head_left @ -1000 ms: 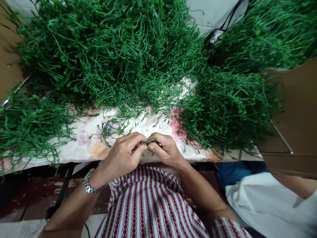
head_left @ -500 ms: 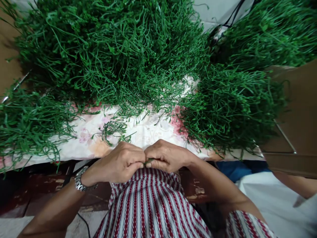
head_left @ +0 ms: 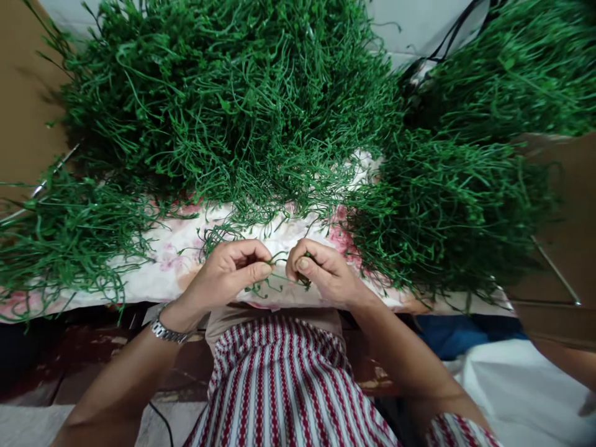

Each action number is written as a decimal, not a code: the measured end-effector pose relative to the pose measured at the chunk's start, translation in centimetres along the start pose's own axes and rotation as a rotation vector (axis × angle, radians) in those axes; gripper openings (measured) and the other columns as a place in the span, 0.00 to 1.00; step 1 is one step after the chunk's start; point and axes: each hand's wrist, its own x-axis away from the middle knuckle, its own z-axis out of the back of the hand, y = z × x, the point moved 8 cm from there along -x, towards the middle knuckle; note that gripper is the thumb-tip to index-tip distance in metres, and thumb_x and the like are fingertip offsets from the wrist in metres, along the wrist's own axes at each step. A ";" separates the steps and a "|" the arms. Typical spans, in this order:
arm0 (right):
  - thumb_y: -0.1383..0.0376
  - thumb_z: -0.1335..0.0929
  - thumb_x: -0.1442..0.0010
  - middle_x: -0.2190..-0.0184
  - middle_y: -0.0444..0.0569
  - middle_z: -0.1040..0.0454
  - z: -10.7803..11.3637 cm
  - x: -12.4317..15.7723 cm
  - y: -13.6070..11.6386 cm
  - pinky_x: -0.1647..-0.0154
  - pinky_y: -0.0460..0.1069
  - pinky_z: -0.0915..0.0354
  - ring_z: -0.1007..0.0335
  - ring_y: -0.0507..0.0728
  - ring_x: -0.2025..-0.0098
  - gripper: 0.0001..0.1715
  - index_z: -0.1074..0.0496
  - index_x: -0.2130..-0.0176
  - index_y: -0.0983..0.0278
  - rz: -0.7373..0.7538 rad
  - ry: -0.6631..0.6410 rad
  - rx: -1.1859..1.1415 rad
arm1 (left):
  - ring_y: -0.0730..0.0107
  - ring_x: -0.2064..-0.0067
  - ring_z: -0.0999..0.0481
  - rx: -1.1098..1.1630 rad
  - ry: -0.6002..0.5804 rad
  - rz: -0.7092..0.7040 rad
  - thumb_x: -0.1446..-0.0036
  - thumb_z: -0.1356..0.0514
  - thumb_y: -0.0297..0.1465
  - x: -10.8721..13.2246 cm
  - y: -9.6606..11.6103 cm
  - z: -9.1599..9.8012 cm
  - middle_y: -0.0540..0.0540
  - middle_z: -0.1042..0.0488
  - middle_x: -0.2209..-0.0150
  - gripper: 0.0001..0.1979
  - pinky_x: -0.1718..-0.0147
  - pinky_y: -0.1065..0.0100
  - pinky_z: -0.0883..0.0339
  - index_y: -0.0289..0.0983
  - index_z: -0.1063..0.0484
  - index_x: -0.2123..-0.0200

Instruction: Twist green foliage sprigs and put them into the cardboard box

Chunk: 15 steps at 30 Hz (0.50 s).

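Evidently mid-handling: slender green stems (head_left: pixel 278 254) between the hands, over floral tablecloth (head_left: pixel 153 282) | left hand (head_left: pixel 230 273): pinching some | right hand (head_left: pixel 328 273): curled round others | next move seemingly calls for fine fingertip control

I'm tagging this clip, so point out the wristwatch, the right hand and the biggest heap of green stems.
Wristwatch (head_left: pixel 169 334): head view, on its metal band.
Right hand (head_left: pixel 329 273): head view, mid-hand.
Biggest heap of green stems (head_left: pixel 237 105): head view, on its middle.
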 end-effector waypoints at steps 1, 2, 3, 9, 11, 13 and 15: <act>0.56 0.41 0.36 0.77 0.42 0.37 0.1 -0.1 0.5 0.74 0.43 0.44 0.44 0.47 0.77 0.16 0.39 0.69 0.65 -0.012 0.066 -0.038 | 0.81 0.78 0.41 0.062 0.019 0.027 0.49 0.39 0.33 -0.2 -0.4 -0.1 0.54 0.37 0.79 0.08 0.79 0.76 0.47 0.35 0.31 0.74; 0.55 0.40 0.37 0.79 0.40 0.40 0.2 -0.1 0.8 0.76 0.43 0.46 0.47 0.46 0.79 0.16 0.39 0.69 0.65 -0.017 0.122 -0.058 | 0.81 0.78 0.40 0.115 0.029 0.050 0.50 0.38 0.33 -0.4 -0.7 -0.2 0.53 0.37 0.79 0.08 0.79 0.76 0.46 0.34 0.31 0.74; 0.54 0.40 0.37 0.79 0.40 0.41 0.1 -0.1 1.2 0.77 0.43 0.47 0.48 0.46 0.79 0.16 0.38 0.68 0.65 -0.020 0.167 -0.056 | 0.80 0.78 0.38 0.158 0.040 0.068 0.51 0.37 0.33 -0.6 -1.0 -0.3 0.53 0.36 0.79 0.08 0.79 0.77 0.45 0.34 0.31 0.74; 0.56 0.39 0.38 0.68 0.46 0.31 -0.9 0.3 0.5 0.67 0.44 0.40 0.36 0.49 0.68 0.14 0.34 0.60 0.65 0.011 0.269 0.168 | 0.79 0.79 0.34 0.224 0.099 0.086 0.53 0.37 0.31 -1.0 -1.4 -0.4 0.52 0.32 0.80 0.07 0.80 0.77 0.41 0.34 0.30 0.75; 0.60 0.37 0.39 0.70 0.45 0.30 -1.1 0.5 0.0 0.68 0.43 0.40 0.36 0.48 0.69 0.11 0.34 0.61 0.65 0.022 0.279 0.243 | 0.79 0.79 0.34 0.187 0.119 0.072 0.52 0.37 0.30 -1.0 -1.5 -0.4 0.52 0.32 0.80 0.06 0.80 0.77 0.40 0.34 0.29 0.75; 0.62 0.37 0.39 0.71 0.44 0.31 -1.3 0.6 -0.4 0.69 0.43 0.40 0.36 0.48 0.71 0.08 0.34 0.62 0.66 0.030 0.276 0.331 | 0.79 0.80 0.35 0.127 0.147 0.052 0.52 0.38 0.30 -0.9 -1.5 -0.4 0.52 0.32 0.81 0.05 0.81 0.78 0.40 0.34 0.29 0.75; 0.64 0.37 0.39 0.72 0.44 0.31 -1.6 0.6 -0.6 0.69 0.42 0.41 0.37 0.48 0.71 0.07 0.34 0.64 0.66 0.046 0.257 0.389 | 0.80 0.81 0.37 0.063 0.184 0.023 0.51 0.39 0.29 -0.8 -1.4 -0.4 0.52 0.33 0.81 0.03 0.82 0.78 0.42 0.35 0.27 0.74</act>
